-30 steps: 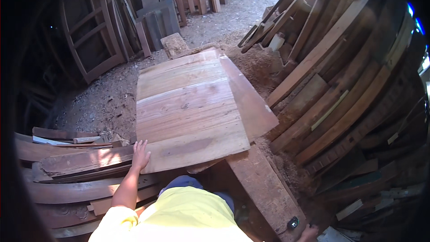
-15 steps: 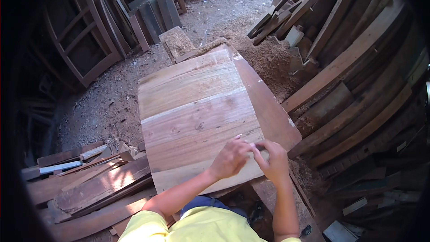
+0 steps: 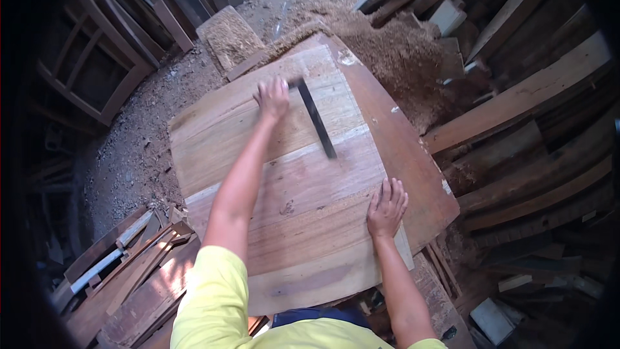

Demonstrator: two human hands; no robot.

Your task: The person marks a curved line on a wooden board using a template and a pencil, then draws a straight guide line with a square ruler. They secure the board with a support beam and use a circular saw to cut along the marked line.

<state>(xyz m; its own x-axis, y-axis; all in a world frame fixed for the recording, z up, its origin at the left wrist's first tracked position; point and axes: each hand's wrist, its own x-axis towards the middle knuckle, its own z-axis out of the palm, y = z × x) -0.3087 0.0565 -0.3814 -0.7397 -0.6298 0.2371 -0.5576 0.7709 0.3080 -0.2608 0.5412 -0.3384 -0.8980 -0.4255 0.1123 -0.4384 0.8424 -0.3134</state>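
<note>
A wide panel of joined wooden boards (image 3: 278,148) lies flat in front of me, its strips differing in brown and pale tones. My left hand (image 3: 273,98) is stretched to the panel's far part, fingers closed on the short arm of a dark L-shaped square (image 3: 317,119). The square's long arm slants over the boards toward me, slightly blurred. At the panel's right edge, my right hand (image 3: 387,209) lies palm down with fingers extended, holding nothing.
Beneath the panel, a reddish-brown board (image 3: 413,174) sticks out on the right. Sawdust (image 3: 394,58) is heaped beyond it. Stacked timber (image 3: 523,94) crowds the right side, offcuts (image 3: 142,258) lie at the near left, and a wooden frame (image 3: 123,90) leans at the far left.
My hands were together over the near right of the panel. The left has gone far forward and now grips the square, unseen before; the right has come down flat on the edge.
</note>
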